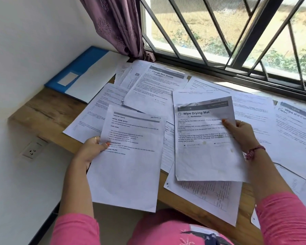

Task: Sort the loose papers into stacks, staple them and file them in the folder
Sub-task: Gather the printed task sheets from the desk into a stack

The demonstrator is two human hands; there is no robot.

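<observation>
My left hand pinches the left edge of a printed sheet with "Task goal" text, held above the desk's near edge. My right hand grips the right edge of a sheet headed "Wipe Drying Mat", its top corner creased. Several loose papers lie scattered and overlapping over the wooden desk. A blue folder lies at the far left corner with a white sheet on it. No stapler is in view.
A white wall runs along the left, with a socket below the desk. A barred window and a purple curtain stand behind the desk. More papers, one headed "Wipe the Coffee", reach the right edge.
</observation>
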